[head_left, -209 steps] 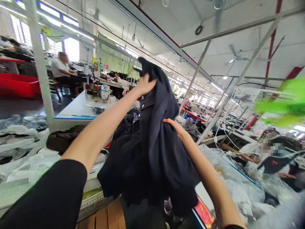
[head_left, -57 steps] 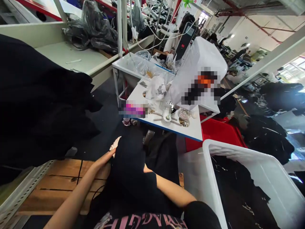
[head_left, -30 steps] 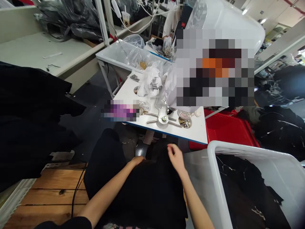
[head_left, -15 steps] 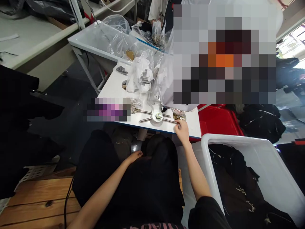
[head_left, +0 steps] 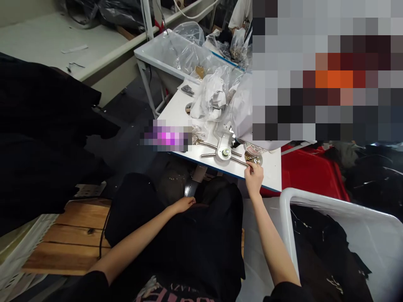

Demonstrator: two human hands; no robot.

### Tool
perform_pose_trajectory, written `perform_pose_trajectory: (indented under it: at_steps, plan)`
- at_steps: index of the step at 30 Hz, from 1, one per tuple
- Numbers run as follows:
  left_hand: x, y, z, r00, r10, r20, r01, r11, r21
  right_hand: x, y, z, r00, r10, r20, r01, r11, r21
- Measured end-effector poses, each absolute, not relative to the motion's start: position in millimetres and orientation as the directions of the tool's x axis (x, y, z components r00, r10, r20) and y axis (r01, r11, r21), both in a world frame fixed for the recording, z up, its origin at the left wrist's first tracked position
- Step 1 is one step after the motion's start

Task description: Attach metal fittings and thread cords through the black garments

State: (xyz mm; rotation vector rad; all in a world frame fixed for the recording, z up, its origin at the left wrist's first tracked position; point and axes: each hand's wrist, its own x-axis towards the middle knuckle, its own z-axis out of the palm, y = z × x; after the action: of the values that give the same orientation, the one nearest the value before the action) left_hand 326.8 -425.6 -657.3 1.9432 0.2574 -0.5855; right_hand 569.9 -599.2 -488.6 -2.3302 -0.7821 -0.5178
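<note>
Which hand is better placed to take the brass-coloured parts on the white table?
The right hand, probably: it is just beside the brass-coloured parts at the white table's edge, while the left hand rests on the black garment.

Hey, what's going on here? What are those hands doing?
A person has a black piece of clothing in front of them, with their left hand lying on it. Their right hand reaches to the edge of a white table. Its fingers are right by a metal spring rod and some small brass bits. Nearby stands a white plastic tub holding more black cloth, and a red crate sits beyond it.
</note>
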Motion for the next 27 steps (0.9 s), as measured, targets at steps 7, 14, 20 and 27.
perform_pose_trajectory:
  at_steps: [7,14,20,27]
  plan:
    - [338.0,-425.2,-668.1,0.836,-0.084,-0.542,0.447,-0.468,0.762,565.0,-597.9,-480.8,0.803,0.256,0.539,0.570,-0.594,-0.567]
    - [338.5,-429.7,-673.3,0.841,-0.115,-0.529,0.430,-0.451,0.782,526.4,-556.5,-423.4,0.939,0.308,0.150,0.168,-0.034,-0.985]
    - [339.4,-432.2,-666.9,0.838,-0.137,-0.528,0.424,-0.443,0.790,529.0,-515.3,-407.5,0.861,0.464,-0.210,-0.311,0.152,-0.938]
    - [337.9,-432.1,-661.1,0.843,-0.117,-0.525,0.443,-0.404,0.800,540.5,-507.6,-405.9,0.838,0.469,-0.278,-0.398,0.178,-0.900]
